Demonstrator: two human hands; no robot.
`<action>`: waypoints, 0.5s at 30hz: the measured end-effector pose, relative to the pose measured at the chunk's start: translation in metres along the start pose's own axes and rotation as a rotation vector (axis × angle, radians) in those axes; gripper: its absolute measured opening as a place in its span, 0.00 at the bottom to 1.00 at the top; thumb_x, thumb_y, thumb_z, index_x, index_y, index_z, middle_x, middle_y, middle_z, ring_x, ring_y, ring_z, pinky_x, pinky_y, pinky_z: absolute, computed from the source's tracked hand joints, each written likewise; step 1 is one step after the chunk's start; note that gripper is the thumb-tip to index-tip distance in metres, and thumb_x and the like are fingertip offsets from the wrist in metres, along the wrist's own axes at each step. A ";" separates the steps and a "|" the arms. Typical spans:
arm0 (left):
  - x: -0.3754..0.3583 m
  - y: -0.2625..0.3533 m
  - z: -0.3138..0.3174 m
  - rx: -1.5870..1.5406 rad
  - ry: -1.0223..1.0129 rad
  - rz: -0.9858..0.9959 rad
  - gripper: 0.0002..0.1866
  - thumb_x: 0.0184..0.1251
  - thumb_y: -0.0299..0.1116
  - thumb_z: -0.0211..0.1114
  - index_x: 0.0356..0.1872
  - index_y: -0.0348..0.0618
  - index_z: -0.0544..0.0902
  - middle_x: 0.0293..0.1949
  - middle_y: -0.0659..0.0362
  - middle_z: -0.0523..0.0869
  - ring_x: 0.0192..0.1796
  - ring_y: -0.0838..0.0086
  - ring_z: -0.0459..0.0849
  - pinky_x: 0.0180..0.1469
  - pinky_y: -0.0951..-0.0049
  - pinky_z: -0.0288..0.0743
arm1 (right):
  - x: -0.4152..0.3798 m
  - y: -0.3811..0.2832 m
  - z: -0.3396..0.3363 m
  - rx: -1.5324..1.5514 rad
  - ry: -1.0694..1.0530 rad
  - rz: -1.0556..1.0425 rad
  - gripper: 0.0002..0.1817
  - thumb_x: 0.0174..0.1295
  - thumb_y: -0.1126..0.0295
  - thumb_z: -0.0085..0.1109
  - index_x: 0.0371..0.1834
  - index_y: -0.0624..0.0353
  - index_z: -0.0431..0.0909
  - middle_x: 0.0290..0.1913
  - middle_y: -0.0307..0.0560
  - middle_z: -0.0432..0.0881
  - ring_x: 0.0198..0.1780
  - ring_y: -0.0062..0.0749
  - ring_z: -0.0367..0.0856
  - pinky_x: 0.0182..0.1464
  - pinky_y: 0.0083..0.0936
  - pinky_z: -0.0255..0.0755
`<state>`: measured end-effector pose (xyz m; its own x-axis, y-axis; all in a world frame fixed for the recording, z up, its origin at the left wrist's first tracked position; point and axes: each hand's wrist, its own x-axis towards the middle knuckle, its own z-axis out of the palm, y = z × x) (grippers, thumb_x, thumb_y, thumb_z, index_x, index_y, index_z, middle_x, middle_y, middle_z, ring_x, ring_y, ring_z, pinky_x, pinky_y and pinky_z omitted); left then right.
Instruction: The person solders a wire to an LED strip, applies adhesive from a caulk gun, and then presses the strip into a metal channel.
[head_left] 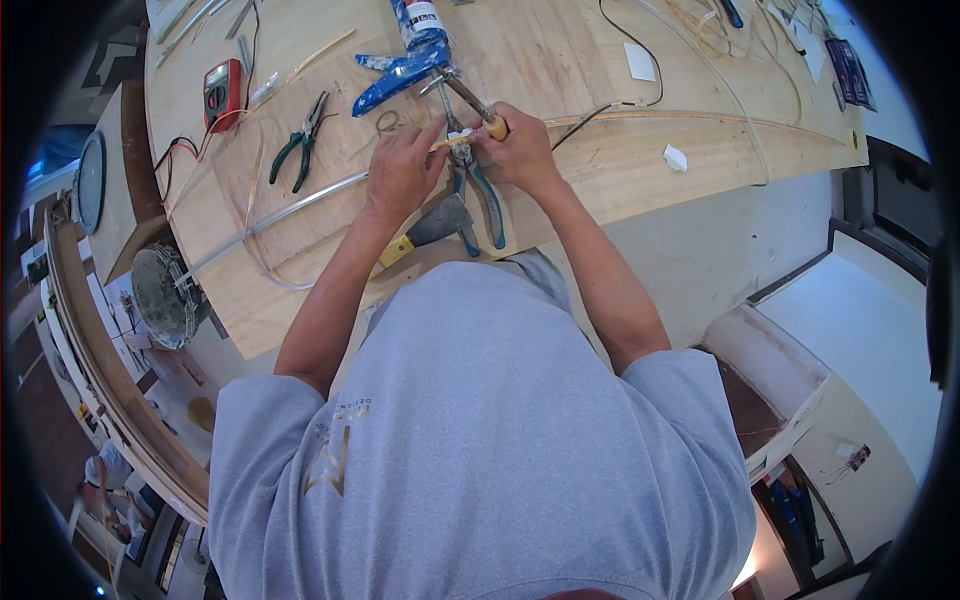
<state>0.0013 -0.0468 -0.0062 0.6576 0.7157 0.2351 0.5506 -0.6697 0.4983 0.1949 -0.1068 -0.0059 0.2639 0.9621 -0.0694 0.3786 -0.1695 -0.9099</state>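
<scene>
My left hand (402, 170) is closed at the upper middle of the wooden table, its fingertips at a small light-coloured piece (457, 140). Beside it my right hand (522, 148) is wrapped round the wooden handle (496, 128) of a tool whose dark shaft runs up and to the left. Just below both hands lie pliers with blue-grey handles (490, 205). A scraper with a yellow handle (397, 250) rests near my left wrist. The blue caulking gun (405, 75) lies beyond my hands. What my left fingertips pinch is too small to tell exactly.
The plywood table (600, 205) bears a red multimeter (222, 92), green-handled pliers (298, 145), a metal tube (290, 207), loose wires and white scraps (675, 158). A round bucket (165, 295) stands past the left edge. Another person (110, 475) is far off at lower left.
</scene>
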 end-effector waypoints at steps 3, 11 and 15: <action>0.000 0.000 -0.001 0.000 -0.011 -0.009 0.23 0.62 0.35 0.70 0.60 0.48 0.80 0.32 0.56 0.82 0.37 0.61 0.83 0.43 0.60 0.73 | -0.001 -0.004 -0.002 -0.015 -0.004 0.006 0.10 0.57 0.73 0.70 0.37 0.63 0.78 0.37 0.51 0.88 0.39 0.44 0.87 0.41 0.33 0.77; -0.001 -0.003 0.000 -0.016 -0.002 -0.021 0.21 0.62 0.37 0.72 0.57 0.48 0.82 0.34 0.56 0.84 0.37 0.60 0.84 0.44 0.61 0.75 | -0.001 -0.001 0.000 0.005 -0.006 0.008 0.10 0.58 0.73 0.70 0.37 0.63 0.78 0.37 0.51 0.88 0.39 0.44 0.87 0.41 0.33 0.77; -0.001 -0.003 -0.002 -0.013 -0.018 -0.018 0.21 0.62 0.38 0.72 0.56 0.47 0.83 0.34 0.58 0.85 0.38 0.62 0.85 0.46 0.62 0.74 | 0.000 0.000 0.000 -0.007 -0.004 -0.003 0.10 0.57 0.73 0.70 0.37 0.63 0.78 0.37 0.51 0.88 0.38 0.45 0.87 0.41 0.33 0.77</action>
<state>-0.0023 -0.0451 -0.0068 0.6570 0.7238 0.2111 0.5557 -0.6541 0.5133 0.1945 -0.1070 -0.0057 0.2595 0.9633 -0.0685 0.3853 -0.1683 -0.9073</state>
